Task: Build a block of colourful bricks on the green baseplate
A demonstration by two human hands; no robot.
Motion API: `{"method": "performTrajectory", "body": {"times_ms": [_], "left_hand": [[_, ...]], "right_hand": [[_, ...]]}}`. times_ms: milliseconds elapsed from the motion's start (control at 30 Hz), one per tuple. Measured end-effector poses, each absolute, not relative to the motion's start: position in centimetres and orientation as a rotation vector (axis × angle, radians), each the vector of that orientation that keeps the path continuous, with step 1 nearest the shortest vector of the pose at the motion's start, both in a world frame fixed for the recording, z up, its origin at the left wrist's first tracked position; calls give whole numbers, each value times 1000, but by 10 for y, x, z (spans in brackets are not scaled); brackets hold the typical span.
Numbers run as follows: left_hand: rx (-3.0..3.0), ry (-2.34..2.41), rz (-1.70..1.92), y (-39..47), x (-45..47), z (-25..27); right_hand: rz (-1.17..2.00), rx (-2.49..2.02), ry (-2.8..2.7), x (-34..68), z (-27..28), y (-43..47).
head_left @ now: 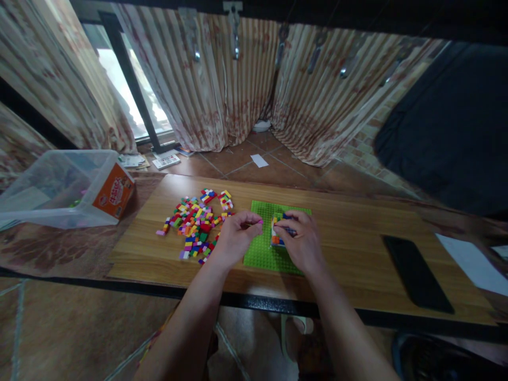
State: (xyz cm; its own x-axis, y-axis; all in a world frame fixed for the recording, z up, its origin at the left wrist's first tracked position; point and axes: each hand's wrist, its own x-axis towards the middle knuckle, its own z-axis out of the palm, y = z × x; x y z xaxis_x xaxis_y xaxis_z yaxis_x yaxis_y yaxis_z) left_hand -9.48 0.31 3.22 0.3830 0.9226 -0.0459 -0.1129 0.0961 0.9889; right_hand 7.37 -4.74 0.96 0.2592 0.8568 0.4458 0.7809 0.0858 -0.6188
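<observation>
one small multicoloured stack of plastic bricks (274, 238) stands on the square, bright green studded baseplate (257, 256), just right of centre; looks partly assembled, early on imo, tho much of it is hidden under the r. hand (305, 241). lots of studs around it uncovered, esp. toward the baseplate's left & lower parts. remaining: a big loose pile of small mixed-colour plastic bricks (194, 217), left of centre, w/ a few bits at its edges apparently joined, too small to be sure.

fingers: l. hand (235, 236) has thumb + index pinched on a tiny pink brick (260, 222) over the baseplate's left side, so that pc. isn't placed yet. r. hand's fingers curl over the stack, touching it; grip vs. press, can't tell.

edges: baseplate's lower side sits near the dark front edge of the brown wood-grain tabletop (357, 227), lower centre, so less room that way. l. hand is betw. pile & baseplate, tight-ish, could knock loose pcs. more room to the right, wood surface up to the flat black phone-like slab (416, 272), lower right.
</observation>
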Motion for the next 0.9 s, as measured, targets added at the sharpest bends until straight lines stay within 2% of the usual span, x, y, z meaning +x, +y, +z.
{"method": "performTrajectory", "body": {"times_ms": [900], "left_hand": [[1347,892,865,1,-98,34]], "right_hand": [[62,-1692,-1473,65,-3,-48]]}}
